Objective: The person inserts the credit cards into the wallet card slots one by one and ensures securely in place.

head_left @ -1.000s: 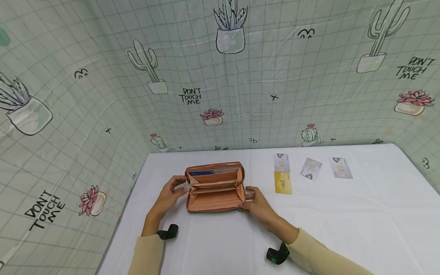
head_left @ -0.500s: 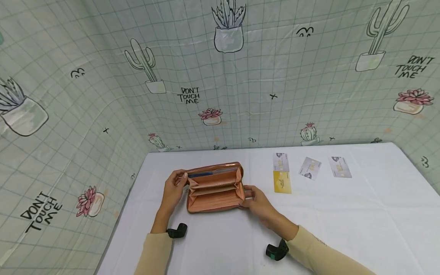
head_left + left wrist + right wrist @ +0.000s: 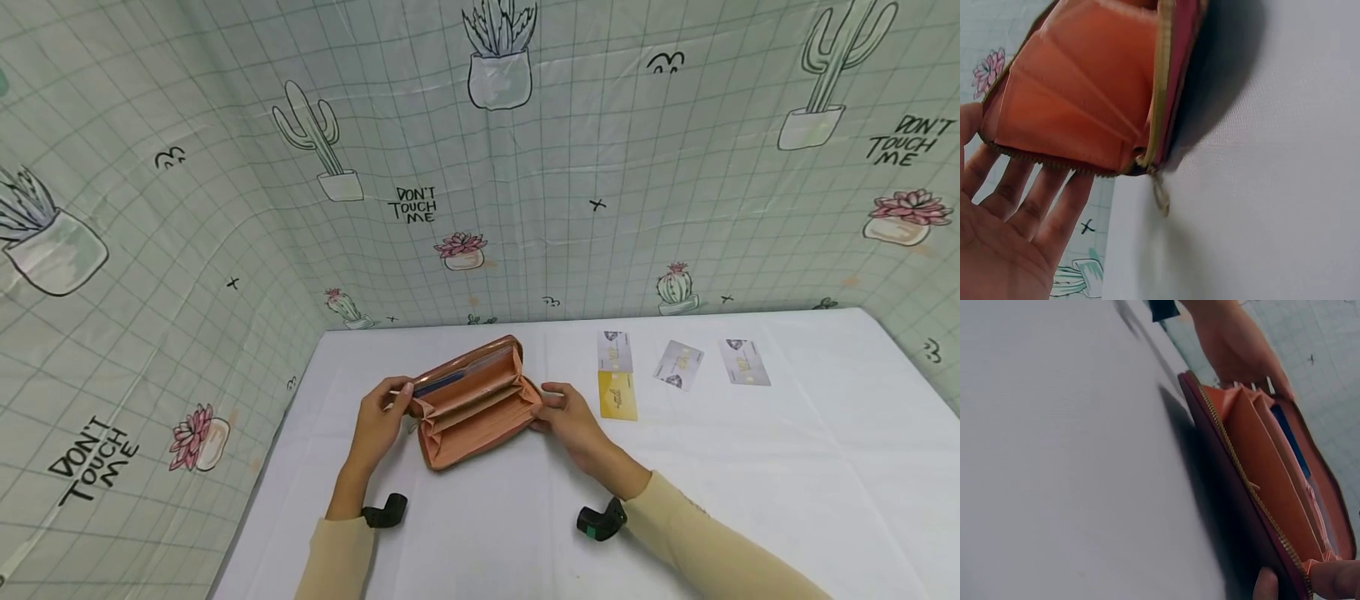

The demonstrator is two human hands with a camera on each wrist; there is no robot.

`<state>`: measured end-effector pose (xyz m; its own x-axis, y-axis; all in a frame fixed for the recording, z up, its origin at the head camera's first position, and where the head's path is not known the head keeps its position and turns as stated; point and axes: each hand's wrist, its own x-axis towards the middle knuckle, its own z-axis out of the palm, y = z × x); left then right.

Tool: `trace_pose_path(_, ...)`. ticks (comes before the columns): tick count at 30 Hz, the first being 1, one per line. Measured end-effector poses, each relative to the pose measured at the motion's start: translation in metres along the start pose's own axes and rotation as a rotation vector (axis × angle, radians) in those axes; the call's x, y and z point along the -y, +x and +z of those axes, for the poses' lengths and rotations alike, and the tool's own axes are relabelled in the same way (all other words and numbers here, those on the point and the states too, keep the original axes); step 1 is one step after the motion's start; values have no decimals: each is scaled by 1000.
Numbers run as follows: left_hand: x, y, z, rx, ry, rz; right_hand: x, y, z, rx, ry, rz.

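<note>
An unzipped long wallet [image 3: 487, 427] with a peach-orange lining stands spread wide, tilted with its right end higher. My left hand [image 3: 377, 427] grips its upper left corner, thumb on the near side. In the left wrist view the fingers [image 3: 1063, 212] pass behind the zipped edge, and a zip pull [image 3: 1160, 195] dangles at the end. At the other end, my right hand [image 3: 579, 427] pinches the lower right edge; its thumb and a finger [image 3: 1335, 579] show in the right wrist view. A dark blue card [image 3: 1291, 440] sits in the back compartment among other flat pieces.
Right of the wallet on the white table [image 3: 705, 467] lie a yellow card [image 3: 617, 396], a grey card [image 3: 615, 352] touching it, a tilted grey card [image 3: 679, 365] and another grey card [image 3: 745, 362]. A cactus-print cloth [image 3: 555, 167] rises behind the table.
My left hand has shifted up from the wallet's left side to its upper corner. The wallet has turned, its right end rising with my right hand. The cards have stayed put.
</note>
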<state>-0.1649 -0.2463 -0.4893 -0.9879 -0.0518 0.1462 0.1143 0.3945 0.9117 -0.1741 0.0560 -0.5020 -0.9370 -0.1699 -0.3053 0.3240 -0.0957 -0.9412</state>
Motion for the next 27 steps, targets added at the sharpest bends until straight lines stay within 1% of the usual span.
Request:
trace_pose_path(3, -2, -4, 1, 22, 14, 6, 4, 4, -3, -21, -10, 3)
trace_pose_path(8, -6, -11, 2, 44, 21, -15, 8, 5, -4, -37, -12, 5)
trace_pose_path(13, -7, -16, 2, 53, 0, -23, 4, -3, -2, -41, 19, 17)
trace_pose_path(20, -8, -22, 1, 85, -43, -60, -8, -18, 5, -2, 36, -17)
trace_pose_path(23, -8, -21, 1, 103, -53, -62, -10, -21, 7, 7, 62, -40)
trace_pose_path(27, -8, -17, 0, 152, -72, -60, -9, -20, 7, -11, 72, -59)
